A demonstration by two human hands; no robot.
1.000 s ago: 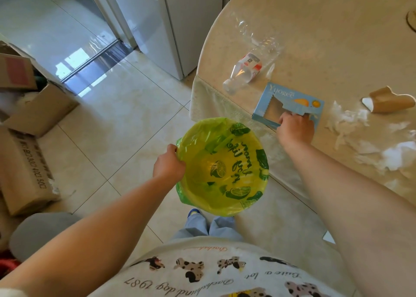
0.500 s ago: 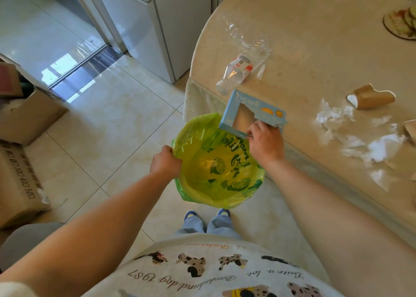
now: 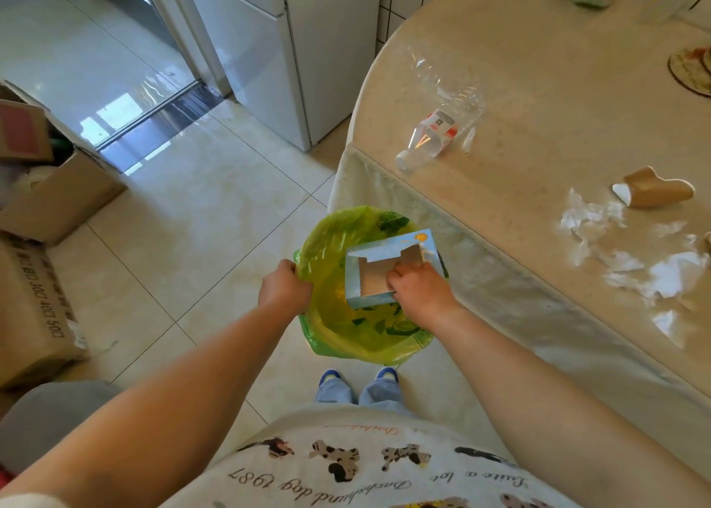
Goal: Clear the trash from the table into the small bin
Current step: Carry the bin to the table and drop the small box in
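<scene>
Reading "1987" on shirt (image 3: 252,482), blue box (image 3: 388,272) over bin (image 3: 334,245).

Both arms reach forward and down. Left hand (image 3: 285,291) grips the bin rim (image 3: 307,245), fingers curled; right hand (image 3: 417,291) pinches the box (image 3: 379,267), knuckles up.

The box (image 3: 388,267) sits over the bin (image 3: 365,338), which hangs left of the table (image 3: 538,84). On the table, a bottle (image 3: 434,130) lies behind the tissues (image 3: 631,253).
</scene>
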